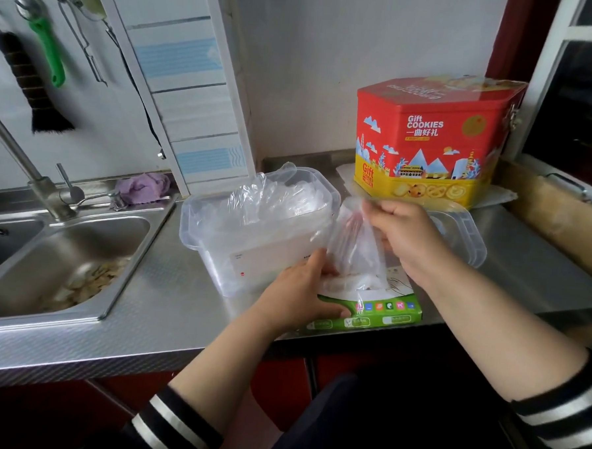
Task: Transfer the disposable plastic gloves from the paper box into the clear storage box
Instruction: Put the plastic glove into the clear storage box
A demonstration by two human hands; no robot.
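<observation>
A green and white paper box (382,313) lies at the counter's front edge, with thin plastic bunched at its top opening. My left hand (301,290) grips the box's left end. My right hand (404,230) pinches a clear plastic glove (353,248), which hangs down to the box opening. Just left of it stands the clear storage box (252,242), open, with several crumpled gloves (272,195) sticking up out of it. Its clear lid (465,233) lies on the counter behind my right hand.
A red and yellow cookie tin (433,138) stands at the back right. A steel sink (63,260) with scraps in it and a faucet (33,179) fill the left. A purple cloth (144,187) lies behind the sink. Utensils hang on the wall.
</observation>
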